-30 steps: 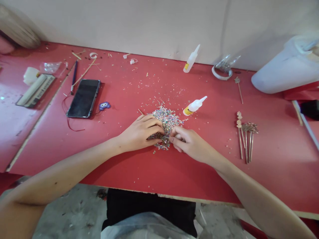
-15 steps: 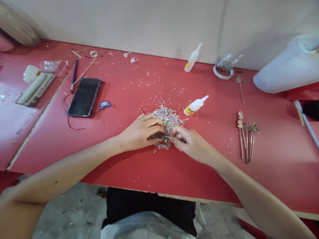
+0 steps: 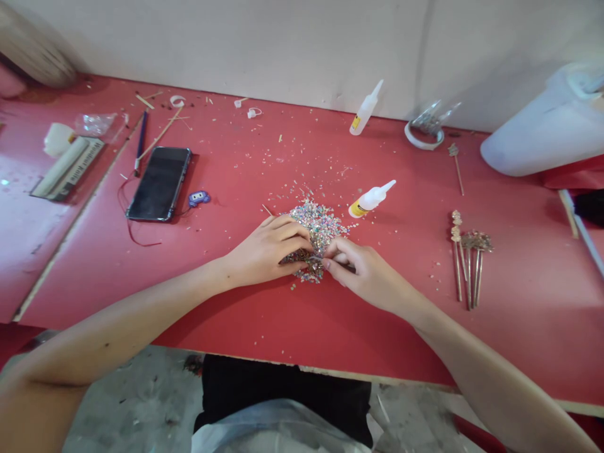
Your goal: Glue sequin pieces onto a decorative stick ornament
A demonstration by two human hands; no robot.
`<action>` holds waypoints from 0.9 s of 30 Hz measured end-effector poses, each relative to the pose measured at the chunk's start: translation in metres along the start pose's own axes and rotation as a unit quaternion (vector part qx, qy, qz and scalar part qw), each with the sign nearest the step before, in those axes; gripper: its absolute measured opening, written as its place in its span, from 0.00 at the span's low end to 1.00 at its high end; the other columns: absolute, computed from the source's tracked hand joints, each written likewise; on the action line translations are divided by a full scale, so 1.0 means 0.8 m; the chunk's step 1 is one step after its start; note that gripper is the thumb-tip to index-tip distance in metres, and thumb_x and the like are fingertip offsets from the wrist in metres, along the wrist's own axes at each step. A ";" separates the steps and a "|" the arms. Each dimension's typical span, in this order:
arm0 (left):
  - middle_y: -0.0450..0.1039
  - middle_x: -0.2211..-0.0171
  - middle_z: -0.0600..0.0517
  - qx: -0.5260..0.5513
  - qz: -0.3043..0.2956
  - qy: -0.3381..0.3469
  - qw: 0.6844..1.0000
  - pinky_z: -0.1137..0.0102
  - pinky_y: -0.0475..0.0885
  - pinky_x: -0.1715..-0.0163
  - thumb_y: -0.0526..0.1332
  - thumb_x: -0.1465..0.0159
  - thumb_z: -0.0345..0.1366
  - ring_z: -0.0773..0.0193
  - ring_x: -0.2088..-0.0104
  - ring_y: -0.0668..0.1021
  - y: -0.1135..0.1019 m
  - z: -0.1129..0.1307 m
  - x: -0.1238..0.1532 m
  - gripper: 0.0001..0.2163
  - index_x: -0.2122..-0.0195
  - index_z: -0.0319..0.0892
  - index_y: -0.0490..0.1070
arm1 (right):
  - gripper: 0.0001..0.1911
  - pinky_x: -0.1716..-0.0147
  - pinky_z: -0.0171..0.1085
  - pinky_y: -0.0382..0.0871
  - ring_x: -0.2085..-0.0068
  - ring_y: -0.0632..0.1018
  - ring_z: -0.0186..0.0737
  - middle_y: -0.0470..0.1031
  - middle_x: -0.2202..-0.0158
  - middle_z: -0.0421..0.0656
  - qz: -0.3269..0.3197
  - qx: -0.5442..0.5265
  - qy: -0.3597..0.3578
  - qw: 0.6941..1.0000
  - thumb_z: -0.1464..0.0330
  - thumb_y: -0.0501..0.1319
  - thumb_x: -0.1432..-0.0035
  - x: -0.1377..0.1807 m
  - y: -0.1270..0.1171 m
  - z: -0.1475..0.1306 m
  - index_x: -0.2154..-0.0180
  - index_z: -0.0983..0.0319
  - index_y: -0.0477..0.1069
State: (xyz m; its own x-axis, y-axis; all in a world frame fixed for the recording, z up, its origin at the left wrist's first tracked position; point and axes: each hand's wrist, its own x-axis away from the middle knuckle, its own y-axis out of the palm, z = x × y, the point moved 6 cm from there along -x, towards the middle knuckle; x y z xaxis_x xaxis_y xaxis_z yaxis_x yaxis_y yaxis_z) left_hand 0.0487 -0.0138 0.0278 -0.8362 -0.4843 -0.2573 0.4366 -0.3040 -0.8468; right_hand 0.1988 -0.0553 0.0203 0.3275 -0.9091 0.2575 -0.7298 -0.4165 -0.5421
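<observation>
A pile of glittering sequins (image 3: 317,217) lies on the red table. My left hand (image 3: 271,250) is cupped against the pile's near left side, thumb and fingers apart around some darker, brownish glittery pieces. Facing it, my right hand (image 3: 355,267) pinches a thin stick (image 3: 317,258) between thumb and index finger. The stick's far end goes in among the sequins by my left fingertips, so its tip is hidden. Just beyond my right hand stands a white glue bottle (image 3: 370,200) with a yellow label and pointed nozzle.
Several sticks with glittery heads (image 3: 472,264) lie at right. A second glue bottle (image 3: 367,110), a tape roll (image 3: 425,137) and a large white container (image 3: 538,135) are farther back. At left are a phone (image 3: 159,184), a purple charm (image 3: 199,199), a pencil (image 3: 141,141) and a knife box (image 3: 70,170).
My right hand has shifted very slightly to the right with the stick. My left hand stays at the sequin pile.
</observation>
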 end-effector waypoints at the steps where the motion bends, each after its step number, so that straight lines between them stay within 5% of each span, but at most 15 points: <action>1: 0.73 0.54 0.50 0.004 0.000 -0.002 1.000 0.64 0.63 0.48 0.62 0.35 0.36 0.58 0.49 0.70 0.000 0.000 -0.001 0.08 0.56 0.42 0.73 | 0.07 0.76 0.30 0.52 0.78 0.62 0.30 0.62 0.81 0.32 0.001 -0.006 -0.001 1.000 0.66 0.55 0.38 0.000 0.000 0.000 0.69 0.58 0.59; 10: 0.73 0.55 0.48 0.012 0.002 -0.004 1.000 0.64 0.64 0.48 0.62 0.35 0.38 0.58 0.49 0.71 -0.002 0.000 -0.001 0.08 0.57 0.41 0.71 | 0.08 0.79 0.30 0.50 0.80 0.56 0.29 0.53 0.82 0.30 0.053 -0.041 -0.025 0.997 0.62 0.52 0.34 0.005 -0.006 0.004 0.64 0.58 0.61; 18: 0.75 0.55 0.49 -0.002 0.040 0.003 0.999 0.64 0.64 0.50 0.62 0.35 0.37 0.61 0.53 0.75 -0.006 0.002 0.000 0.07 0.57 0.41 0.70 | 0.16 0.78 0.31 0.56 0.78 0.62 0.30 0.62 0.79 0.33 0.101 -0.004 0.024 0.995 0.54 0.60 0.41 0.007 -0.002 0.009 0.58 0.58 0.67; 27: 0.78 0.63 0.49 -0.056 0.076 0.011 0.995 0.63 0.65 0.52 0.61 0.34 0.39 0.60 0.58 0.77 -0.011 0.008 -0.001 0.08 0.58 0.40 0.71 | 0.13 0.78 0.31 0.50 0.77 0.56 0.29 0.52 0.80 0.33 0.099 -0.012 0.007 0.995 0.61 0.56 0.37 0.003 0.000 0.003 0.72 0.59 0.60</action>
State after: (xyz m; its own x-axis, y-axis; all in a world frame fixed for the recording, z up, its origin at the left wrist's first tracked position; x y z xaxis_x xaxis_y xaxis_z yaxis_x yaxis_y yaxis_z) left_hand 0.0474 -0.0158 0.0383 -0.7710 -0.4991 -0.3956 0.5197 -0.1340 -0.8438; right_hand 0.2012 -0.0573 0.0192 0.1667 -0.9732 0.1587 -0.7931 -0.2279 -0.5648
